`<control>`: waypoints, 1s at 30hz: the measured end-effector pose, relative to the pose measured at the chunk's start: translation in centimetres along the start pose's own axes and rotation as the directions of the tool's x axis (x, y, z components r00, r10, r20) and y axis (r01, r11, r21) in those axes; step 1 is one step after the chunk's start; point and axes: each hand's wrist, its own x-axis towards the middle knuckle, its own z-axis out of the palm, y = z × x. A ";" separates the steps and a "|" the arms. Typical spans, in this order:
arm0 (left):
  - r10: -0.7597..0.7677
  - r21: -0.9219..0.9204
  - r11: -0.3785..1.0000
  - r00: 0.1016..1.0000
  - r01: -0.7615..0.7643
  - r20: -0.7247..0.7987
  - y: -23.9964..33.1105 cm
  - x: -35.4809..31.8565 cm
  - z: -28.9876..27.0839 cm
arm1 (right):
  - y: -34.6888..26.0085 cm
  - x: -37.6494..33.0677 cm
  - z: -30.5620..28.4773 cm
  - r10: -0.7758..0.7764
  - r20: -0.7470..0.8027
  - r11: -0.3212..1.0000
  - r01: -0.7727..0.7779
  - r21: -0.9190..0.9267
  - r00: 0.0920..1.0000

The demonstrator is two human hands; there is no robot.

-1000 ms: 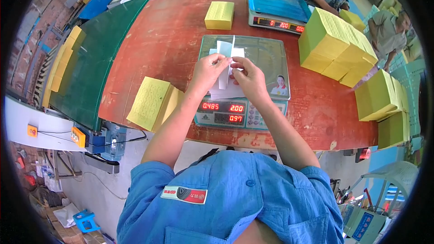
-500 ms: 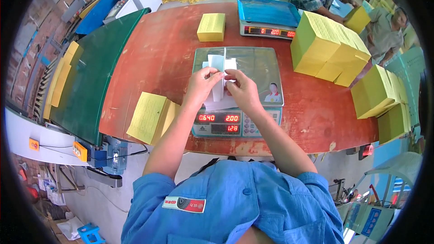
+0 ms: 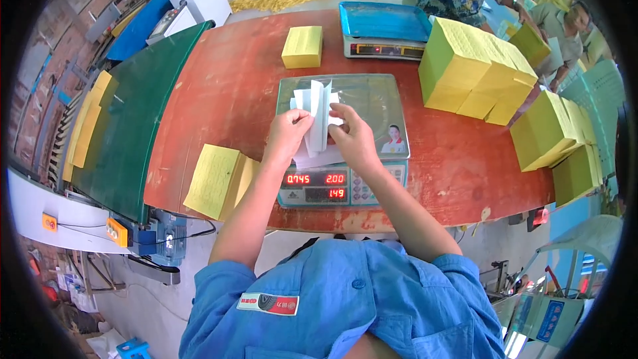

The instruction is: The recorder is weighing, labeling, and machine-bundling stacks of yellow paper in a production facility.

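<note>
A small bundle of white and pale-blue paper sheets [image 3: 318,123] stands on edge over the glass-topped digital scale [image 3: 382,96], its upper ends spread apart. My left hand [image 3: 287,134] pinches the bundle's left side between thumb and fingers. On the other side, my right hand [image 3: 353,138] has its thumb and fingertips closed at the right edge of the sheets. More white paper [image 3: 307,158] lies flat on the scale under the bundle. Red digits glow on the scale's front panel [image 3: 316,186]. The lower edges of the sheets are partly covered by my hands.
Yellow paper blocks [image 3: 216,179] sit at the left front; another block [image 3: 302,46] is farther back. Tall yellow stacks [image 3: 458,70] stand on the right. A second scale with a blue tray [image 3: 385,21] is at the back. A green conveyor [image 3: 126,126] borders the red table [image 3: 458,166]. Two people are at back right.
The sheets, closer together before, now fan apart at the top. My hands have moved slightly apart. The digits on the near scale have changed, and the whole view has shifted a little.
</note>
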 end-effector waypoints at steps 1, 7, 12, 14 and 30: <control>-0.010 -0.023 1.000 1.000 0.010 -0.011 0.0 0.0 0.1 | -0.9 -0.4 -0.4 -0.059 -0.060 0.990 0.051 -0.128 0.996; 0.023 0.220 0.975 0.999 -0.014 -0.042 0.2 0.1 0.0 | -1.4 0.2 -1.2 -0.507 -0.186 0.814 0.397 -0.424 0.841; -0.042 0.007 0.999 0.998 0.042 -0.040 -0.4 0.3 -0.3 | -0.4 3.2 1.3 -0.014 -0.017 0.896 0.005 -0.445 1.000; -0.011 -0.049 0.999 1.000 0.010 -0.019 -0.5 0.2 -0.2 | -0.9 3.5 1.1 0.032 0.010 0.896 -0.024 -0.443 0.999; 0.476 0.342 0.854 0.854 -0.393 -0.208 5.8 -5.4 -2.4 | -1.5 -1.0 -10.6 -0.197 -0.419 0.967 0.106 -0.230 0.886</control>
